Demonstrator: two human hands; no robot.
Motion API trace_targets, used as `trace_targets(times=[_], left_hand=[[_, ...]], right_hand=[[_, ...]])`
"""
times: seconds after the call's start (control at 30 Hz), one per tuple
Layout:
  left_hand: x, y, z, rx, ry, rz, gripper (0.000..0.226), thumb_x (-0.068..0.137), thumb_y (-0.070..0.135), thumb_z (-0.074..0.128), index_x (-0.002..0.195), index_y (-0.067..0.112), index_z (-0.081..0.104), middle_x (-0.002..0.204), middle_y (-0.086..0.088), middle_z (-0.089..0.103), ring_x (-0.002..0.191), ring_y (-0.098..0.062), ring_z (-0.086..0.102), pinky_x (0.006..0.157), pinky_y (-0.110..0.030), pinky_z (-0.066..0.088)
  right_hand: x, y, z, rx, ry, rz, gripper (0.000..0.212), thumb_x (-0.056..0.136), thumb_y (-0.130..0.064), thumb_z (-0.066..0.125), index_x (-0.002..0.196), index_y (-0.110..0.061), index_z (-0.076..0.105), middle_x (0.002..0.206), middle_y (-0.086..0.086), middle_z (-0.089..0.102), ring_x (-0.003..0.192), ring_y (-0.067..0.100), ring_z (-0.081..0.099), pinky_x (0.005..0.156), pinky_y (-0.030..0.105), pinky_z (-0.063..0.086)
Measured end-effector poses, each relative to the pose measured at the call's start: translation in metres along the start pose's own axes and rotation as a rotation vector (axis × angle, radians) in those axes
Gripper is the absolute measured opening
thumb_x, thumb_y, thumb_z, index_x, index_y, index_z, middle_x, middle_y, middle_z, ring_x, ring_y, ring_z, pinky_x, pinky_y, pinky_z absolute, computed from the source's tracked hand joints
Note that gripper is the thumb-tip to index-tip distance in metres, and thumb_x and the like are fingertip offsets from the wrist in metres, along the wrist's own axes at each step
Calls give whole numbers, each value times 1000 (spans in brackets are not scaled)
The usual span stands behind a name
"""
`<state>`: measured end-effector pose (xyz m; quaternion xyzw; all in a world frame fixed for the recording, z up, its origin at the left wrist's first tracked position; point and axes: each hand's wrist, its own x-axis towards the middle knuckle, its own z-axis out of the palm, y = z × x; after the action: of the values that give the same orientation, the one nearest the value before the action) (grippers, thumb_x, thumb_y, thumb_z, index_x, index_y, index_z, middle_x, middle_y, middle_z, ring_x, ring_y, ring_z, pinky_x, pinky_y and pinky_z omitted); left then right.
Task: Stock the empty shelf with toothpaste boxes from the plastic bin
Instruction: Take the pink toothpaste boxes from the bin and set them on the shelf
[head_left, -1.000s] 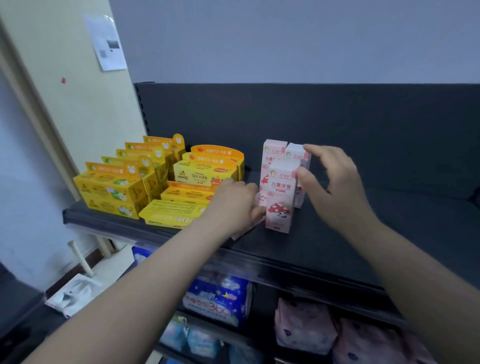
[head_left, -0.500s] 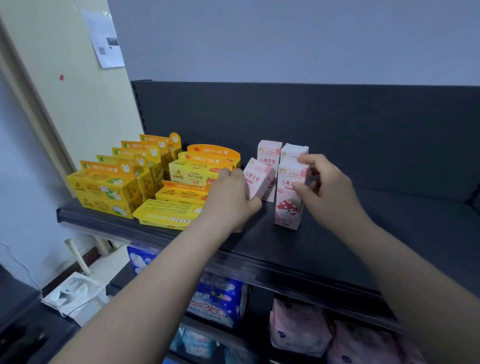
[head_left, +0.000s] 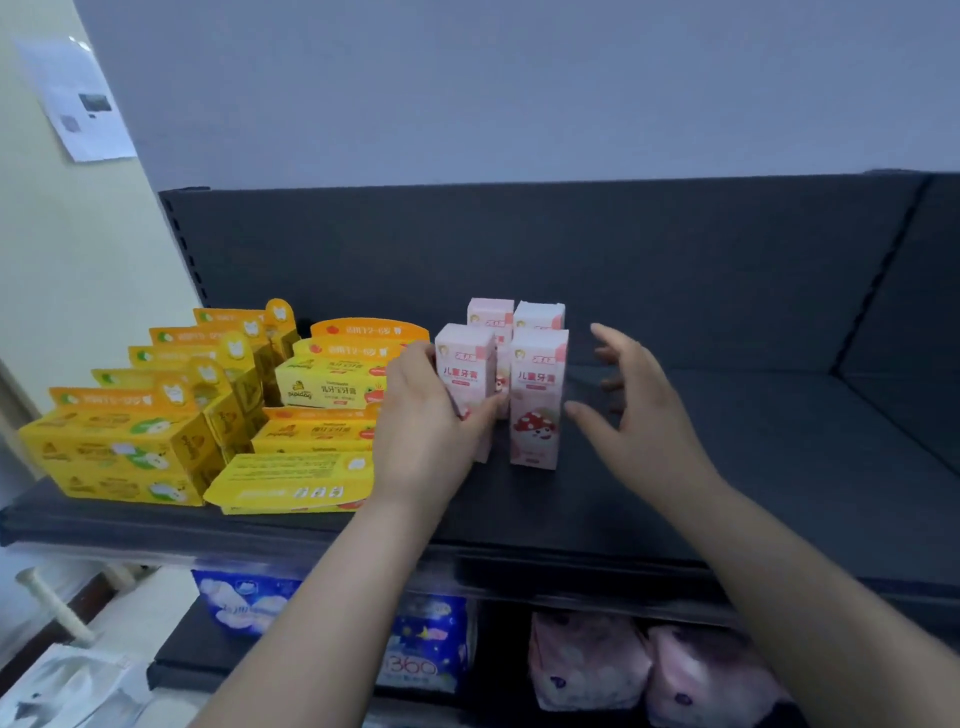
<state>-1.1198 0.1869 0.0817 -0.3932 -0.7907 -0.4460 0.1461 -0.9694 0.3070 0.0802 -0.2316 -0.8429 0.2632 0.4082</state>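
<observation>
— Fingers (head_left: 410, 364) of the left hand (head_left: 423, 415): what are they doing?
— They are curled round an upright pink-and-white cardboard toothpaste box (head_left: 466, 374), fingers on its left side and thumb across its front. That box stands on the dark grey shelf (head_left: 727, 467), at the front left of a group of four.
— And the right hand (head_left: 639, 415)?
— Released. Its fingers (head_left: 610, 338) are spread and hold nothing, just beside the front-right pink box (head_left: 537, 405) with the mushroom picture, but apart from it.
— The other two?
— Two further pink boxes (head_left: 491, 314) stand upright just behind the front pair, near the shelf's back panel.
— What lies further out?
— Left of the group, yellow cardboard boxes (head_left: 124, 447) with orange hang tabs sit in rows, and some lie stacked flat. On the shelf below are blue plastic packs (head_left: 426, 649) and soft pink packs (head_left: 587, 660). A printed white paper sheet (head_left: 78, 104) hangs on the cream wall at far left.
</observation>
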Motion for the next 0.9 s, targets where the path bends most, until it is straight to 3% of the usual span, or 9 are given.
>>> trace_targets(times=[0.1, 0.23, 0.43, 0.6, 0.77, 0.9], left_hand=[[-2, 12, -3, 152, 156, 196, 81, 76, 43, 71, 138, 6, 36, 123, -11, 50, 110, -27, 45, 87, -41, 40], [-20, 49, 4, 84, 121, 372, 75, 77, 42, 60, 139, 10, 36, 124, -13, 49, 113, -29, 42, 91, -40, 33], [-83, 117, 34, 15, -81, 547, 65, 79, 45, 56, 135, 13, 43, 128, -13, 50, 119, -30, 46, 99, -44, 35], [-163, 200, 57, -56, -255, 645, 65, 76, 38, 71, 132, 12, 50, 126, -13, 53, 115, -33, 50, 94, -47, 40], [-266, 296, 75, -216, -417, 785, 64, 79, 43, 58, 135, 14, 47, 127, -12, 51, 118, -32, 48, 100, -46, 35], [-343, 365, 84, -297, -542, 898, 65, 84, 43, 60, 141, 19, 39, 133, -6, 47, 125, -27, 41, 106, -42, 28]], right_hand=[[-20, 4, -13, -76, 49, 38, 68, 86, -23, 66, 144, -30, 32, 128, -15, 42, 114, 4, 45, 97, 30, 42], [-48, 8, -44, -210, 57, 87, 65, 91, -24, 61, 147, -28, 28, 144, -10, 38, 131, 6, 34, 101, 23, 30], [-112, 13, -124, -378, 139, 156, 63, 90, -24, 60, 147, -24, 32, 152, 5, 33, 141, 19, 27, 115, 37, 26], [-204, 9, -218, -512, 206, 275, 62, 92, -26, 58, 147, -24, 31, 152, 3, 33, 141, 16, 26, 116, 33, 23], [-320, 0, -315, -683, 286, 458, 63, 91, -28, 59, 148, -23, 31, 150, 1, 36, 140, 17, 28, 114, 32, 23], [-406, -14, -379, -792, 371, 605, 63, 89, -26, 61, 146, -21, 35, 148, 7, 39, 139, 21, 31, 113, 29, 21]])
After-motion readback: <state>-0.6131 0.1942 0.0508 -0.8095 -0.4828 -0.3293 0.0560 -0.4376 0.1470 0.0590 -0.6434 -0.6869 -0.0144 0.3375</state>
